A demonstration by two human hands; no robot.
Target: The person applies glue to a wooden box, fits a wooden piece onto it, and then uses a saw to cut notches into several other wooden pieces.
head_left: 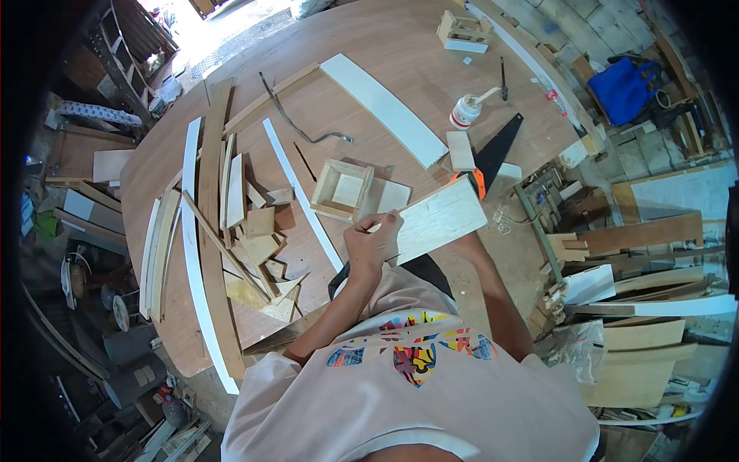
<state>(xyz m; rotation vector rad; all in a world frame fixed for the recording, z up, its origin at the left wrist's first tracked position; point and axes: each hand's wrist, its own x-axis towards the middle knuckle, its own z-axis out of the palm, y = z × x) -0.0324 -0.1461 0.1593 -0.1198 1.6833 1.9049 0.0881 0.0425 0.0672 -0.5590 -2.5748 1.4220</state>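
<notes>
A pale rectangular wooden board (443, 221) is held up in front of my shirt, tilted. My right hand (466, 246) grips it from beneath at its lower right edge, the fingers mostly hidden by the board. My left hand (372, 240) is closed at the board's left end, fingers curled; what they pinch cannot be made out. Just beyond it on the table are an open wooden box (339, 189) and a flat wood piece (390, 195). Past the board's far edge lies a handsaw (499, 150) with an orange and black handle, beside a small wood block (460, 151).
A white glue jar (465, 112) with a stick in it stands near a hammer (503, 78). A long white board (385, 108), a bent metal bar (296, 127) and a pile of offcuts (260, 239) lie on the table (416, 46). A small wooden crate (464, 32) sits at the back.
</notes>
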